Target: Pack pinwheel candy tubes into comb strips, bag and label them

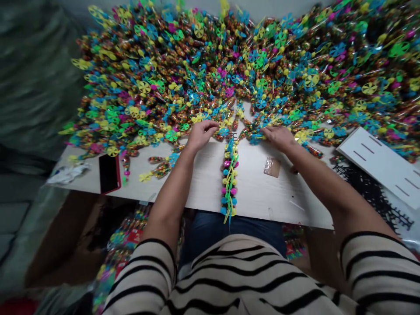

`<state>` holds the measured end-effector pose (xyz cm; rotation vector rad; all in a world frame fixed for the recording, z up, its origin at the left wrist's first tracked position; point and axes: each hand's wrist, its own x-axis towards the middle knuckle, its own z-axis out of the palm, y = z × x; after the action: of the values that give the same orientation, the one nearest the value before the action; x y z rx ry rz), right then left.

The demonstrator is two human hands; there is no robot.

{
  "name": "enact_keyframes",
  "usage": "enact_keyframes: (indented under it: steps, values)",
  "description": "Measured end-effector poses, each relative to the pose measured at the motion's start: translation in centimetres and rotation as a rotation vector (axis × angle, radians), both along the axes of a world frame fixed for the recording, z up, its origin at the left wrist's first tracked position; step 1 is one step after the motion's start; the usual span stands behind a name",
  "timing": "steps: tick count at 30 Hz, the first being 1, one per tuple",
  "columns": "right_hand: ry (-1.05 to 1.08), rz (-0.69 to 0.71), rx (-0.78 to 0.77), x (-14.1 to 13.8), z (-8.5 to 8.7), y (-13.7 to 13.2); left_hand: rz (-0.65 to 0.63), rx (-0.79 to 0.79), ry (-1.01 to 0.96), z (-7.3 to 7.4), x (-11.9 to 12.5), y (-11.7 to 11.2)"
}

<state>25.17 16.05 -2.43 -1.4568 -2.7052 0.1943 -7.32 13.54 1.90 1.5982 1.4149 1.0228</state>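
Note:
A huge heap of clear candy-filled tubes with coloured plastic pinwheels covers the far part of the white table. My left hand rests curled at the heap's near edge, its fingers among yellow pieces. My right hand presses at the edge on the other side, its fingertips on tubes and a blue pinwheel. Between them, a long row of pink, yellow and blue tube ends runs toward me. Whether either hand grips anything is hidden by the fingers.
A black phone and a crumpled plastic bag lie at the table's left. A small brown packet sits right of the row. A white board lies at the right over black lattice pieces. A cardboard box stands below left.

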Motion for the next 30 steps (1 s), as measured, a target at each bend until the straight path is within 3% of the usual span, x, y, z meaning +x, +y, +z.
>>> enact_keyframes:
  steps: [3,7,10,13,16,19,21,24,28,30]
  values:
    - [0.069,-0.032,0.031,0.5,0.3,0.1,0.008,0.032,-0.017,0.7,-0.4,-0.9]
    - [0.645,-0.272,0.059,0.3,1.6,-0.1,0.035,0.058,-0.032,1.9,-0.2,-2.1]
    - [1.019,-0.36,-0.052,-0.7,3.5,-0.1,0.021,0.071,-0.051,2.6,0.4,-2.5]
    - [1.224,-0.364,-0.183,-2.0,6.1,-0.5,-0.009,0.08,-0.052,3.2,1.5,-2.3]
    - [1.286,-0.309,-0.277,-4.2,8.4,-1.5,-0.069,0.099,-0.086,3.9,3.4,-1.9]
    - [1.313,-0.192,-0.375,-7.2,9.5,-2.4,-0.155,0.133,-0.138,4.7,5.4,-1.4]
    - [1.338,-0.138,-0.446,-8.8,9.3,-2.6,-0.203,0.133,-0.157,5.0,5.9,-1.2]
    - [1.344,-0.165,-0.512,-9.3,8.0,-2.4,-0.183,0.1,-0.158,4.5,4.5,-1.2]
    - [1.276,-0.259,-0.501,-7.6,4.5,-2.6,0.009,0.078,-0.116,2.0,0.9,-2.1]
    - [1.21,-0.242,-0.427,-6.9,2.5,-3.0,0.019,0.019,-0.061,0.2,-0.3,-2.9]
